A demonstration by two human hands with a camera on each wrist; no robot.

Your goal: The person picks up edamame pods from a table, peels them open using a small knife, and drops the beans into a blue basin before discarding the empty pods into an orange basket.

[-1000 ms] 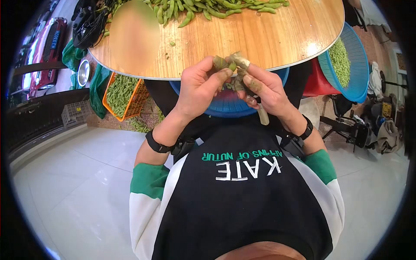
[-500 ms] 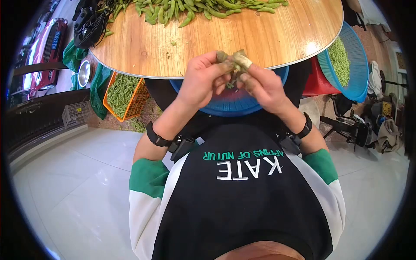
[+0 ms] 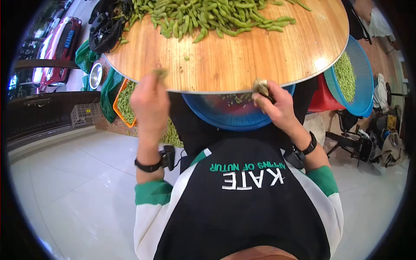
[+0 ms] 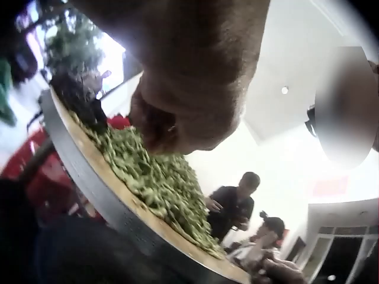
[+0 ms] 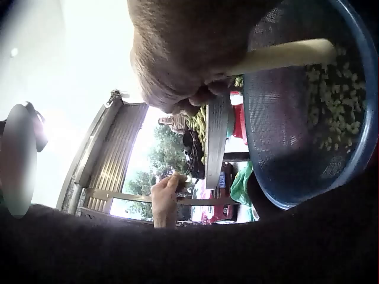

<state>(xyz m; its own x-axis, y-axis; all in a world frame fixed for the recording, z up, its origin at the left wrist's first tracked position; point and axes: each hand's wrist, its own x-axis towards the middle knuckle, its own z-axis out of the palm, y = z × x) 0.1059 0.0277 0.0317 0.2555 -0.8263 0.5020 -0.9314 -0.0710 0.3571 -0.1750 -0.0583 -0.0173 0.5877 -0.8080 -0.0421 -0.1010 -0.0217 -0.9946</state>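
My left hand [image 3: 149,102], blurred, is raised past the table's near left edge. Its fingertips look bunched, and I cannot tell whether anything is between them. My right hand [image 3: 281,106] is over the near edge of a blue basin [image 3: 216,122], its fingers curled round a tool whose pale handle [image 5: 290,56] sticks out below the palm in the right wrist view. Greenish-brown covers [image 3: 260,83] wrap its fingertips. Shelled green beans [image 5: 337,106] lie in the basin. Green soybean pods [image 3: 216,19] are heaped on the far side of the wooden table [image 3: 242,60].
An orange crate [image 3: 115,104] of pods stands on the left near a metal bowl [image 3: 96,76]. Right of the table, a second blue basin [image 3: 366,73] holds shelled beans above a red stool [image 3: 320,97]. Two people [image 4: 234,204] appear beyond the table in the left wrist view.
My hands were together above the basin, working at a pod. They have since parted: the left swung out left, the right drew slightly right with the tool. The head view has shifted slightly.
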